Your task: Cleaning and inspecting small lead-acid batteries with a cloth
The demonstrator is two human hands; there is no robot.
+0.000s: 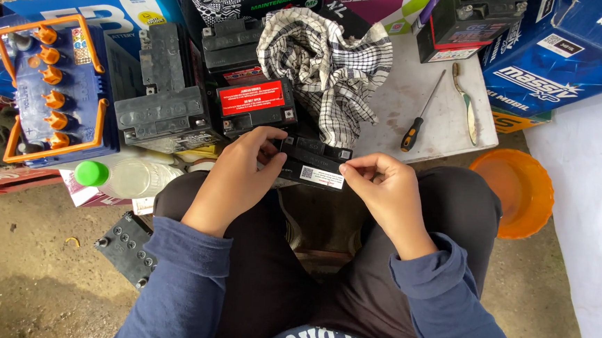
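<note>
A small black battery (313, 161) with a white sticker on its near face sits between my knees at the edge of a low white board (450, 122). My left hand (239, 176) grips the battery's left end, fingers curled over its top. My right hand (383, 188) pinches the right edge of the white sticker (322, 177) between thumb and fingertips. A checked cloth (328, 70) lies just behind the battery.
Several black batteries (172, 105) stand at the left, one with a red label (253, 98). A blue battery with orange caps (59, 88) is far left. A green-capped plastic bottle (130, 177), a screwdriver (421, 114), a spoon (466, 102), an orange bowl (519, 193) and blue boxes (565, 60) surround me.
</note>
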